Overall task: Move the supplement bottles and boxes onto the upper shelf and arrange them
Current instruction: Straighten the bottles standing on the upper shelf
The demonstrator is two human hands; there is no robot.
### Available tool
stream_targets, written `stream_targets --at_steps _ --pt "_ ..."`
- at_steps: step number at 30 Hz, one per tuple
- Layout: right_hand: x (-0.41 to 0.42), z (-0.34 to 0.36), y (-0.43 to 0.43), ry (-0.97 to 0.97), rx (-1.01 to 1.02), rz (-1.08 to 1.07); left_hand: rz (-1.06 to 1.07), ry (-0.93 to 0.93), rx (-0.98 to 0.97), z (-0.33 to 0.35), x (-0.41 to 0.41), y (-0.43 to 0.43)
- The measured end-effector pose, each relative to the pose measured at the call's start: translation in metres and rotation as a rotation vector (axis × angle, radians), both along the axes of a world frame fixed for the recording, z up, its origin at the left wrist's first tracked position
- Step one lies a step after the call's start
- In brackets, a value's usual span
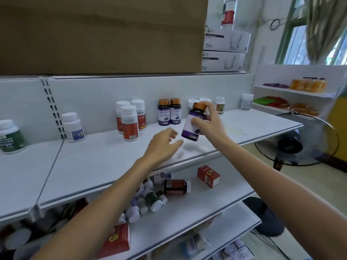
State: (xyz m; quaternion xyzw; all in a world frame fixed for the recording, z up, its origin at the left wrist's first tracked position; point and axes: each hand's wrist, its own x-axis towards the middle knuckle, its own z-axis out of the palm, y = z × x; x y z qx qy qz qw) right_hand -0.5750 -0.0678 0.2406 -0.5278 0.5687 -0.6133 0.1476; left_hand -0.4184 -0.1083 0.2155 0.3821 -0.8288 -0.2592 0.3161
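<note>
The dark plastic bottle (188,130) wore a purple label and copper cap, like two shelved dark bottles (164,114). White round bottles (129,124) carried orange-red labels; a squat white bottle (11,136) bore green. The small cardboard box (208,176) was red.

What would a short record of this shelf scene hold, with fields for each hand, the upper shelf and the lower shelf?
left hand: open, holding nothing
right hand: grips purple-label bottle, tilted
upper shelf: upright bottles in groups, including a matching pair
lower shelf: heap of bottles, red box
</note>
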Motion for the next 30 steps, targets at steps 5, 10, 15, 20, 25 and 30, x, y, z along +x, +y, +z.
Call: stream_targets --at_steps 5,10,15,20,25,30 --pt "-0.021 -0.024 -0.042 0.205 0.019 0.015 0.041 -0.472 -0.258 -0.015 -0.006 -0.006" --pt "-0.029 -0.028 -0.085 0.364 0.002 0.207 0.071 -0.476 -0.27 -0.016 -0.008 -0.006" --pt "-0.032 -0.028 -0.121 0.466 0.013 0.267 0.125 -0.447 -0.214 -0.015 -0.011 -0.003" --pt "-0.036 -0.032 -0.151 0.483 0.036 0.257 0.257 -0.278 -0.072 -0.012 -0.014 -0.003" --pt "-0.038 -0.035 -0.158 0.491 0.033 0.277 0.281 -0.315 -0.117 -0.015 -0.016 -0.002" --pt "-0.043 -0.031 -0.148 0.61 0.083 0.255 0.269 -0.385 -0.11 -0.01 -0.021 0.006"
